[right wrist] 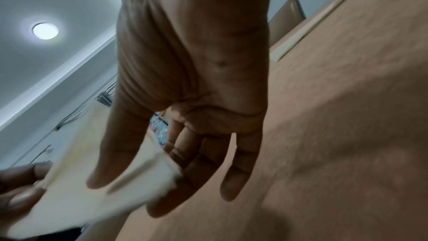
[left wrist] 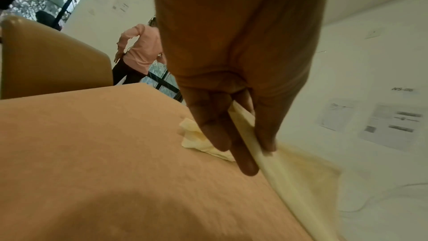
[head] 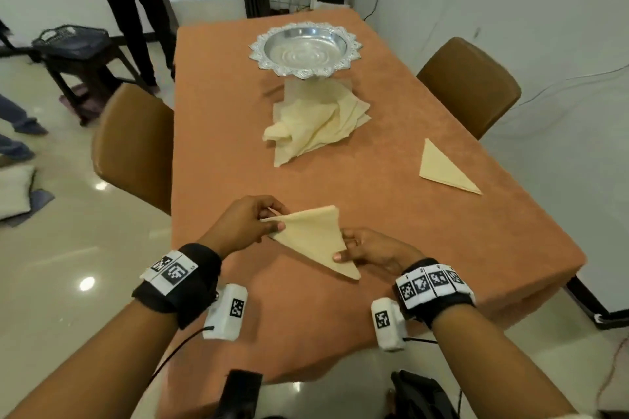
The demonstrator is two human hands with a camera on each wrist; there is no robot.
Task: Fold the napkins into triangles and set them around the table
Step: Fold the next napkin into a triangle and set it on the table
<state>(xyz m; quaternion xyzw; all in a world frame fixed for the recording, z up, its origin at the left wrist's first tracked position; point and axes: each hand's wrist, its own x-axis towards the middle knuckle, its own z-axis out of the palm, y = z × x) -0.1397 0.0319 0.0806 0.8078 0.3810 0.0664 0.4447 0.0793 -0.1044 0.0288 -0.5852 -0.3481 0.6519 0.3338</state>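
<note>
Two hands pinch one soft cream napkin (head: 315, 236), folded into a triangle, low in the middle: your left hand (head: 243, 224) grips one corner, your right hand (head: 372, 250) another.

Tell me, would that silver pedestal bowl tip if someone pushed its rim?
Possibly: the silver pedestal bowl spreads much wider than the stem under it, so it looks top-heavy. It appears to be thin metal, so probably light. The tablecloth might snag its base.

Black wristbands (head: 183, 282) carry square-coded white tags, with white camera boxes (head: 226, 311) trailing black cables.
</note>
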